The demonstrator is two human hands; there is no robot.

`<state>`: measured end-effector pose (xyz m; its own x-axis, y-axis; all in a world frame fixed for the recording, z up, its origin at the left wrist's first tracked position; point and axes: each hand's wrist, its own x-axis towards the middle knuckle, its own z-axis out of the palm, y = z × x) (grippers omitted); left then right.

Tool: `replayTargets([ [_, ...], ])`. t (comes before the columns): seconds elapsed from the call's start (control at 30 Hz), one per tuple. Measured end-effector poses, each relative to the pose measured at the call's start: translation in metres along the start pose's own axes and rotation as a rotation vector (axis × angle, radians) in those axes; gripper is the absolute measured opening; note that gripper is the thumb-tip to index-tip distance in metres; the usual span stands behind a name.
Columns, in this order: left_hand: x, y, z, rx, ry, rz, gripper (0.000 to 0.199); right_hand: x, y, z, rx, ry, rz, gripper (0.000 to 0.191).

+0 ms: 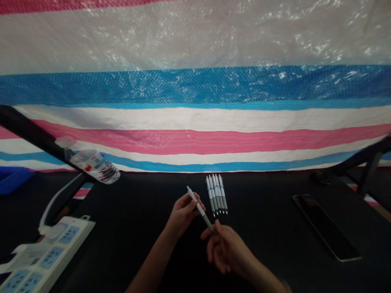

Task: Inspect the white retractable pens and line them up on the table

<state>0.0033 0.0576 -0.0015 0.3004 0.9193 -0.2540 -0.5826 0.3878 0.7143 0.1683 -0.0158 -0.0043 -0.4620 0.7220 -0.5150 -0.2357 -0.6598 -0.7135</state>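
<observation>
A white ballpoint pen with a grey grip (200,208) slants between my hands above the black table, clicker end up and to the left. My left hand (181,213) is closed around its upper barrel, thumb on top. At the lower end, the thumb and index finger of my right hand (227,248) pinch the pen by its tip, while the other fingers curl loosely below. Just beyond my hands lies a row of several matching pens (216,194), side by side with their tips toward me.
A smartphone (326,228) lies on the table at the right. A white power strip (51,256) with a plugged-in cable is at the left. Behind it, a clear plastic bottle (96,165) leans over. A striped plastic sheet (195,142) hangs along the table's back edge. A blue tray (14,179) shows far left.
</observation>
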Motion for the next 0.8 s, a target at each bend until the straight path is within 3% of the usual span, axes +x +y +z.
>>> replayTargets([
  [0.1, 0.001, 0.001, -0.001, 0.019, 0.024, 0.027, 0.028, -0.006, -0.004, 0.003, -0.379, 0.253, -0.272, 0.052],
  [0.17, 0.002, 0.001, -0.002, 0.014, 0.024, 0.034, 0.028, -0.008, -0.004, 0.003, -0.543, 0.353, -0.39, 0.051],
  [0.4, 0.001, -0.001, 0.0, 0.025, 0.0, 0.025, 0.027, 0.003, 0.007, -0.005, -0.338, 0.112, -0.096, 0.062],
  [0.5, 0.0, 0.001, 0.003, 0.083, 0.034, 0.053, 0.034, -0.001, 0.001, -0.002, -0.467, 0.17, -0.192, 0.06],
  [0.6, -0.001, 0.003, 0.006, 0.185, 0.048, 0.094, 0.061, -0.008, -0.008, 0.002, -0.754, 0.262, -0.406, 0.052],
  [0.67, -0.002, 0.004, 0.006, 0.24, 0.032, 0.104, 0.07, -0.01, -0.011, 0.002, -0.782, 0.269, -0.433, 0.048],
  [0.8, -0.003, 0.003, 0.005, 0.287, 0.006, 0.093, 0.057, -0.006, -0.008, -0.003, -0.634, 0.28, -0.368, 0.05],
])
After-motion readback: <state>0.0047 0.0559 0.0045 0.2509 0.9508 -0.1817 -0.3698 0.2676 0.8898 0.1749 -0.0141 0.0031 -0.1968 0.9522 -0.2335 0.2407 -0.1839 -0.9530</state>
